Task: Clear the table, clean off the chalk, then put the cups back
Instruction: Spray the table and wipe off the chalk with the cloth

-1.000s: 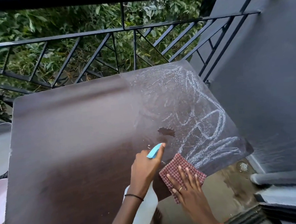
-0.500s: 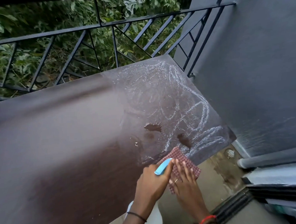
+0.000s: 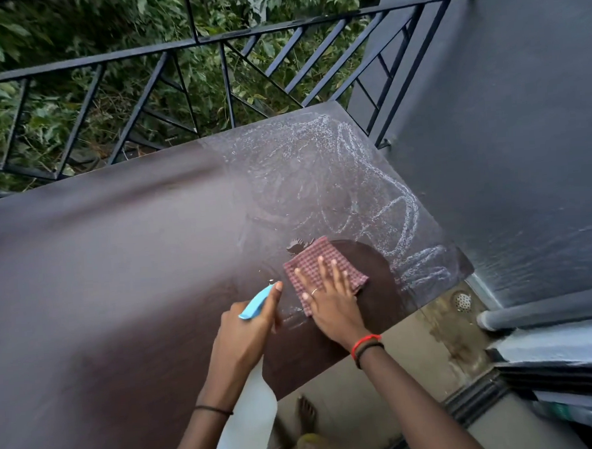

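Observation:
A dark brown table [image 3: 118,268] fills the view, with white chalk scribbles [image 3: 371,186] over its right part. My right hand [image 3: 329,301] lies flat with fingers spread on a red checked cloth [image 3: 323,257], pressing it onto the wet tabletop near the front right edge. A dark wiped patch [image 3: 375,264] sits just right of the cloth. My left hand [image 3: 249,336] grips a white spray bottle [image 3: 253,415] with a blue trigger head [image 3: 256,303], held at the table's front edge beside the cloth. No cups are in view.
A black metal railing [image 3: 209,40] runs behind the table with green foliage beyond. A dark grey wall [image 3: 506,144] stands close on the right. Below it are a floor drain [image 3: 462,300], a grey pipe [image 3: 549,310] and a door track.
My right hand has pushed the cloth up onto the table and forward, wiping chalk and leaving a dark clean patch. The left hand with the spray bottle has drawn back slightly.

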### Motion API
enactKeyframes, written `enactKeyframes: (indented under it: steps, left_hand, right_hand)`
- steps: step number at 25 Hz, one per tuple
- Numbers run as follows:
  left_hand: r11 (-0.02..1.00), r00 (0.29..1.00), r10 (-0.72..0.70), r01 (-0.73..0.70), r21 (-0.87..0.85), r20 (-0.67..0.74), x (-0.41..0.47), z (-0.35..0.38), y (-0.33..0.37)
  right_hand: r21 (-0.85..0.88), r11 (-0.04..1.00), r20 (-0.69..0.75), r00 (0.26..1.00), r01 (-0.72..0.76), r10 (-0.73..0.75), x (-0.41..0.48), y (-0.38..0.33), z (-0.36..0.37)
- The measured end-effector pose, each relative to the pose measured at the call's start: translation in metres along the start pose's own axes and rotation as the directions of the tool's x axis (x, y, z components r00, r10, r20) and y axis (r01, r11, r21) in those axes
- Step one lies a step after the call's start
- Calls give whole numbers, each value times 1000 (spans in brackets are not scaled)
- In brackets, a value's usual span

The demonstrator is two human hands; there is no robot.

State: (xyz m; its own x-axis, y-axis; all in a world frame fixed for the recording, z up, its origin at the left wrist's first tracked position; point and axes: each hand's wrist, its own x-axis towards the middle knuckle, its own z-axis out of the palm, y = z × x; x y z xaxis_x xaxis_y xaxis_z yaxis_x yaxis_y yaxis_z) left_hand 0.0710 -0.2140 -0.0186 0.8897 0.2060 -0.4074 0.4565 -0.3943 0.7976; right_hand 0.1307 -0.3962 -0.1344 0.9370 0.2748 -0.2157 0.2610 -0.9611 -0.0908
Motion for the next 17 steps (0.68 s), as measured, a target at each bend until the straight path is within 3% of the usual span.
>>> enactKeyframes:
  steps: [3,6,9,12,17]
  left_hand:
    - [1000,999,-20,19,-24,-43,4,-4,4]
    - [1000,999,-14,13,-24,-48,8,-5,9]
    - [998,999,15,-18,-56,-53,11,-7,11]
    - [998,995,-5,-1,-63,-96,14,-9,12]
    - [997,986,-10,-3,-78,-168,18,-15,16]
  right_hand:
    - [9,986,-48,985,165,-164,-38,-33,14]
    - [-30,969,-46,968,245,-246,-79,-15,24]
    - [-70,987,-65,987,145,-149,-90,42,21]
    - [-5,999,-41,998,39,-40,-65,86,7]
    - [12,998,-31,997,65,-65,28,69,-8]
